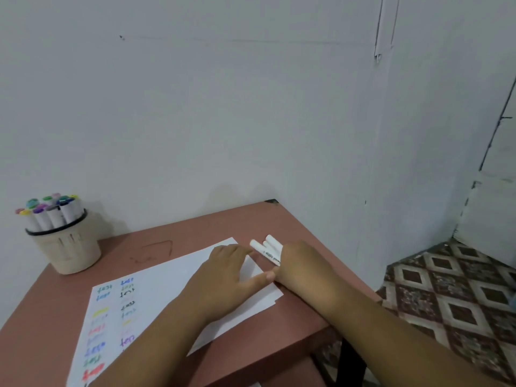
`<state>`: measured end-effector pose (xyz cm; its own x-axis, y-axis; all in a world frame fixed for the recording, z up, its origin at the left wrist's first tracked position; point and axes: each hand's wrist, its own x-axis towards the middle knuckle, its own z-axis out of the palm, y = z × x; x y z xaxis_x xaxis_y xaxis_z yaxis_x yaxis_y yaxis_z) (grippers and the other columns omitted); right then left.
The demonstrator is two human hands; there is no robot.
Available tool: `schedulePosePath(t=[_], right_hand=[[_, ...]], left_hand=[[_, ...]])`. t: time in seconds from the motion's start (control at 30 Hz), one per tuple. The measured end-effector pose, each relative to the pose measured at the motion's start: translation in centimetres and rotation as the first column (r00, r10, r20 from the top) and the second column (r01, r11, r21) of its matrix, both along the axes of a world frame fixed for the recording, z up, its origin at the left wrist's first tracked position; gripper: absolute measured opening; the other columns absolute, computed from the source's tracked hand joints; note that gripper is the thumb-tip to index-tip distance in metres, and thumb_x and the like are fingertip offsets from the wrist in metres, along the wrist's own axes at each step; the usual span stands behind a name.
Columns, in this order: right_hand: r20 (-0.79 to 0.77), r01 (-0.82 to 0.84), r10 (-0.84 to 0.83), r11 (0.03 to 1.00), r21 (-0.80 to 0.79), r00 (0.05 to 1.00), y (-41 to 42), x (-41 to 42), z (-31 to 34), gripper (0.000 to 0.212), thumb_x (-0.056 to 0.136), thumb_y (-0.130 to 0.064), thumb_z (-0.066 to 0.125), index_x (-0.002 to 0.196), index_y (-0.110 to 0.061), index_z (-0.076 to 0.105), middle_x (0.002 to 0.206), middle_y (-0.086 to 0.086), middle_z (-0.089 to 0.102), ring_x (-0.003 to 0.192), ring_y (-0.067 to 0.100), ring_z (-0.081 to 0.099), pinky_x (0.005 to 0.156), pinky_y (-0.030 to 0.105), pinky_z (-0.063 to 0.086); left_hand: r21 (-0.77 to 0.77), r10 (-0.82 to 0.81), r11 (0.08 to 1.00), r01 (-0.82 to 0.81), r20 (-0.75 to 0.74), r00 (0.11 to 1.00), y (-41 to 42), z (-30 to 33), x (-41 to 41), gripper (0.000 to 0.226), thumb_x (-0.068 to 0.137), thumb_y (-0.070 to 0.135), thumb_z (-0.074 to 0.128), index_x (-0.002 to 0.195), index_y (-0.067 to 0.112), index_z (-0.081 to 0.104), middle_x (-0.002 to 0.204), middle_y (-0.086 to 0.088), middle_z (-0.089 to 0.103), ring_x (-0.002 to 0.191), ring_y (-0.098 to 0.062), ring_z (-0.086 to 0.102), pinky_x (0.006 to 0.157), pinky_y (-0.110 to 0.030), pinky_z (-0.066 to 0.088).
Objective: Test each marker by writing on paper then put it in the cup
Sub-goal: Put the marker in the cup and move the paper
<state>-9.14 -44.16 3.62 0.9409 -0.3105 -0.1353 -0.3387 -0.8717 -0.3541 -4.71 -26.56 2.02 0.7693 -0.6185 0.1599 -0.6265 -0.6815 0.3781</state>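
Both forearms reach in from the near right over the brown table. The left hand lies palm down on the sheet of paper, fingers spread loosely and flat, holding nothing, its thumb stretched right to touch the right hand. The right hand rests knuckles up at the paper's right edge, fingers curled down over a few white markers lying on the table; whether they are gripped I cannot tell. The markers' far ends stick out past its knuckles, just right of the left fingertips. Coloured test words line the paper's near left part. The cup, full of upright markers, stands far left.
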Motion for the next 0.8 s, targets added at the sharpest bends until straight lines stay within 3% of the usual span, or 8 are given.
schedulePosePath(t=[0.07,0.13,0.2,0.27,0.37,0.53,0.63,0.8], right_hand=[[-0.045,-0.073,0.072,0.997,-0.005,0.996,-0.2,-0.3,0.0,0.082,0.094,-0.019,0.058,0.157,-0.053,0.02,0.13,0.001,0.062,0.092,0.027,0.065,0.074,0.034,0.055],[-0.005,-0.065,0.065,0.998,-0.008,0.998,-0.6,-1.3,0.2,0.068,0.097,-0.016,0.054,0.158,-0.035,0.032,0.116,0.008,0.063,0.083,0.024,0.062,0.068,0.031,0.049],[-0.001,-0.051,0.051,0.997,-0.051,0.999,-1.4,-2.9,0.3,0.053,0.098,-0.013,0.052,0.151,-0.01,0.045,0.115,0.01,0.063,0.091,0.024,0.062,0.076,0.035,0.05],[0.014,-0.021,0.022,0.998,-0.052,1.0,-2.4,-4.6,0.5,0.053,0.096,-0.011,0.053,0.148,-0.013,0.047,0.119,0.011,0.063,0.088,0.022,0.058,0.076,0.033,0.049],[0.156,0.166,-0.158,0.985,-0.043,0.975,-5.3,-7.6,-0.1,0.014,0.092,-0.021,0.06,0.101,-0.012,0.053,0.083,0.002,0.054,0.067,0.017,0.053,0.052,0.027,0.035],[0.252,0.321,-0.335,0.942,0.095,0.908,-11.4,-14.9,-3.6,0.018,0.095,-0.029,0.065,0.101,-0.015,0.055,0.085,-0.001,0.057,0.068,0.012,0.057,0.053,0.027,0.043],[0.187,0.383,-0.425,0.896,0.226,0.885,-14.1,-18.6,-8.6,0.017,0.095,-0.031,0.068,0.106,-0.02,0.061,0.092,0.001,0.066,0.074,0.012,0.062,0.06,0.027,0.049],[-0.144,0.57,-0.569,0.703,0.425,0.81,-17.1,-22.6,-18.5,0.019,0.095,-0.024,0.068,0.111,-0.015,0.066,0.094,0.004,0.067,0.076,0.014,0.063,0.062,0.029,0.052]], left_hand=[[0.003,-0.001,1.0,0.001,0.005,1.0,0.2,-0.1,-0.3,0.08,0.082,0.086,0.036,0.149,0.041,0.037,0.153,0.02,0.037,0.142,-0.002,0.025,0.101,-0.021,0.024],[-0.002,-0.007,1.0,0.007,0.007,1.0,0.1,-0.1,-0.8,0.079,0.083,0.085,0.037,0.149,0.04,0.038,0.153,0.02,0.037,0.141,-0.002,0.025,0.101,-0.021,0.024],[-0.016,-0.022,1.0,0.022,0.015,1.0,-0.5,-0.1,-1.7,0.081,0.083,0.086,0.035,0.148,0.039,0.038,0.152,0.02,0.038,0.141,-0.002,0.025,0.101,-0.022,0.025],[-0.062,-0.061,0.996,0.064,0.05,0.997,-1.4,0.2,-3.1,0.08,0.083,0.086,0.033,0.146,0.038,0.041,0.147,0.021,0.041,0.137,-0.002,0.028,0.104,-0.023,0.029],[-0.206,-0.202,0.954,0.217,0.09,0.975,-4.0,0.8,-6.6,0.068,0.085,0.083,0.036,0.138,0.042,0.048,0.135,0.026,0.049,0.127,0.003,0.037,0.104,-0.022,0.036],[-0.327,-0.478,0.823,0.464,0.041,0.877,-11.0,-1.4,-12.8,0.042,0.089,0.066,0.055,0.124,0.043,0.054,0.116,0.024,0.055,0.109,0.003,0.048,0.092,-0.016,0.041],[-0.305,-0.569,0.792,0.529,-0.053,0.82,-14.8,-5.4,-14.8,0.042,0.09,0.05,0.067,0.126,0.033,0.057,0.119,0.016,0.055,0.113,0.001,0.046,0.096,-0.014,0.035],[-0.105,-0.532,0.841,0.53,-0.332,0.779,-19.2,-14.4,-15.8,0.057,0.09,0.052,0.068,0.139,0.03,0.048,0.131,0.011,0.047,0.125,-0.008,0.045,0.103,-0.026,0.041]])
